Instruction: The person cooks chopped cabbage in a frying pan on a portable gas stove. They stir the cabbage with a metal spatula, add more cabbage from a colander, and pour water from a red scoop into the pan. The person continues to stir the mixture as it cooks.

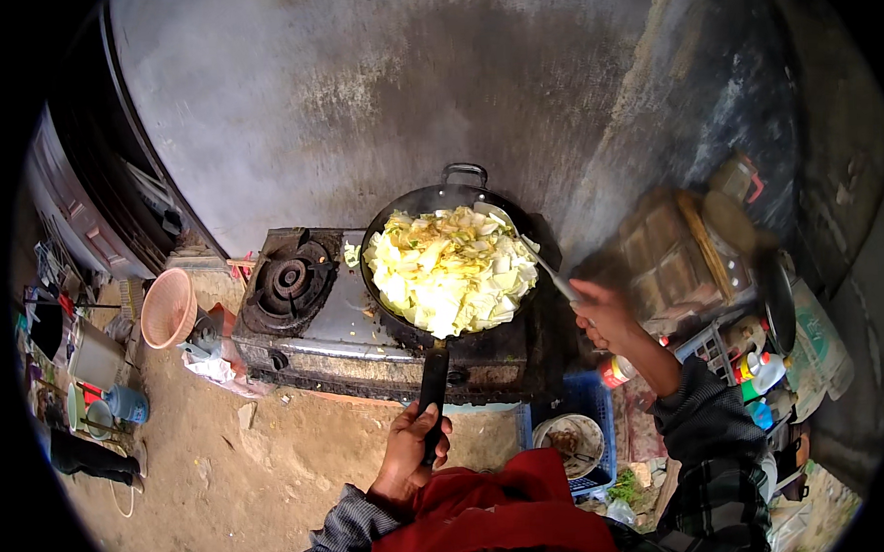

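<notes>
Black wok handle | within left fingers | spatula | within right fingers

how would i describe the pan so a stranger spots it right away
Start at the big grey wall and the stove standing before it. Right of the exposed burner sits a round, dark pan heaped with chopped pale yellow-green leaves. Unlike the pink basket farther left, it has a long black handle and a loop on its far rim.
</notes>
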Motion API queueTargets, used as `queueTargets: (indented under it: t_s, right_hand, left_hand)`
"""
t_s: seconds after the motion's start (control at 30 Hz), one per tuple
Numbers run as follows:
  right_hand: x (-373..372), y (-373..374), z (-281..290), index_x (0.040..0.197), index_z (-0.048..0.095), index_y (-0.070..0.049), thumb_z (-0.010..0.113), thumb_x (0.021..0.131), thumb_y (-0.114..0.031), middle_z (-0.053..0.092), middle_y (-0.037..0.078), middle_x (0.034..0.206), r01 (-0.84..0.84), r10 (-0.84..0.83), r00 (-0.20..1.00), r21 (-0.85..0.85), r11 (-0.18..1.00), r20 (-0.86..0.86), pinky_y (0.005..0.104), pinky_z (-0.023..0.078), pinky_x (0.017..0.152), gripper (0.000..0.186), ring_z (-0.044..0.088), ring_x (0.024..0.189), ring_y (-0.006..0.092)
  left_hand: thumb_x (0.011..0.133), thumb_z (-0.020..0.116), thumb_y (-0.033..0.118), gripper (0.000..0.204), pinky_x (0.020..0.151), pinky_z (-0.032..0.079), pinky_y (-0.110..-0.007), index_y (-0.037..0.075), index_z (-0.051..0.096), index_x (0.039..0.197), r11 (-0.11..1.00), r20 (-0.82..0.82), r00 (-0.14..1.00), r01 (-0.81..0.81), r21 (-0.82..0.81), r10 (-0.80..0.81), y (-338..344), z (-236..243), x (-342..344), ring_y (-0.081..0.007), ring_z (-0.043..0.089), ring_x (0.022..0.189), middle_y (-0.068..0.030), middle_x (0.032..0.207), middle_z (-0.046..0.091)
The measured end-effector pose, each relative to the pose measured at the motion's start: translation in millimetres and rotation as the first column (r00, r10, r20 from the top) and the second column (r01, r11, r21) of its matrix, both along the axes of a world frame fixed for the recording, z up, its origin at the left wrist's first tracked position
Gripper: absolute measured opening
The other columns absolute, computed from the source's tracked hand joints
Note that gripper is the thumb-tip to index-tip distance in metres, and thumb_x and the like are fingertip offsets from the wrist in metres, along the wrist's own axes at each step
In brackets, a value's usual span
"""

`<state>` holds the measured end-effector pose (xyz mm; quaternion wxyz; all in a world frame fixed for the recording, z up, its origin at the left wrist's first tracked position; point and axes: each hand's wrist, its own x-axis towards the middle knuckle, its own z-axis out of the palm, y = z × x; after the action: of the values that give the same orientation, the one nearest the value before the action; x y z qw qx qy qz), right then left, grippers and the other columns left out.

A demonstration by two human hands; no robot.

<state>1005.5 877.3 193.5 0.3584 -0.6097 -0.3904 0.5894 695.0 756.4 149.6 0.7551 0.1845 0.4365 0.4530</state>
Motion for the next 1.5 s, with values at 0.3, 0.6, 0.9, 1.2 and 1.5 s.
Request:
queueTargets:
  t_s: [0.3,0.6,0.9,1.2,1.5]
  right_hand:
    - [-18.4,-35.7,-30.6,0.13,0.042,-0.007,0.057,0.083,-0.016,0.063,0.02,0.081,-0.399,-0.075,0.731,0.513,0.76,0.679,0.0388,0.047,0.061,0.051,0.062,0.071,0.0333]
    - [-57.7,-81.0,6.9,0.132,0.041,-0.012,0.056,0.084,-0.012,0.054,0.019,0.064,-0.534,-0.067,0.6,0.461,0.708,0.797,0.0389,0.042,0.052,0.05,0.053,0.055,0.0347]
    - [25.7,-14.4,68.3,0.13,0.043,-0.006,0.051,0.088,-0.015,0.059,0.009,0.072,-0.353,0.058,0.716,0.29,0.889,0.695,0.0294,0.044,0.06,0.044,0.052,0.061,0.0144]
    - [41.1,90.8,17.1,0.134,0.04,-0.013,0.044,0.092,-0.017,0.05,0.005,0.06,-0.241,0.257,0.933,-0.093,0.966,0.253,0.0226,0.027,0.031,0.042,0.036,0.037,0.0067]
    - [31.8,119.2,3.6,0.137,0.033,-0.012,0.044,0.093,-0.018,0.048,0.003,0.062,-0.385,0.38,0.92,-0.036,0.922,-0.095,0.0184,0.025,0.03,0.045,0.032,0.037,0.0025]
  left_hand:
    - [0.094,0.044,0.017,0.008,0.036,0.033,-0.025,0.009,0.045,0.094,1.0,0.013,1.0,0.02,0.017,-0.02,3.3,-2.7,3.7,-0.0136,0.045,0.044,-0.0067,0.069,0.055]
    - [0.094,0.044,0.018,0.01,0.036,0.034,-0.025,0.008,0.043,0.091,1.0,0.022,1.0,-0.006,0.013,0.005,0.5,-1.6,1.4,-0.0138,0.046,0.045,-0.0066,0.07,0.054]
    - [0.094,0.043,0.017,0.009,0.035,0.036,-0.025,0.007,0.045,0.095,1.0,0.0,1.0,-0.006,-0.027,0.006,2.0,5.0,3.5,-0.0134,0.047,0.044,-0.0072,0.071,0.055]
    - [0.094,0.044,0.017,0.011,0.036,0.037,-0.023,0.008,0.047,0.099,0.998,-0.014,1.0,-0.011,-0.068,0.01,0.4,7.5,3.9,-0.0117,0.048,0.043,-0.0056,0.071,0.056]
    - [0.094,0.044,0.018,0.012,0.035,0.035,-0.023,0.008,0.047,0.099,0.998,-0.07,0.998,-0.002,-0.056,-0.002,2.7,8.4,9.9,-0.0107,0.046,0.044,-0.0044,0.07,0.055]
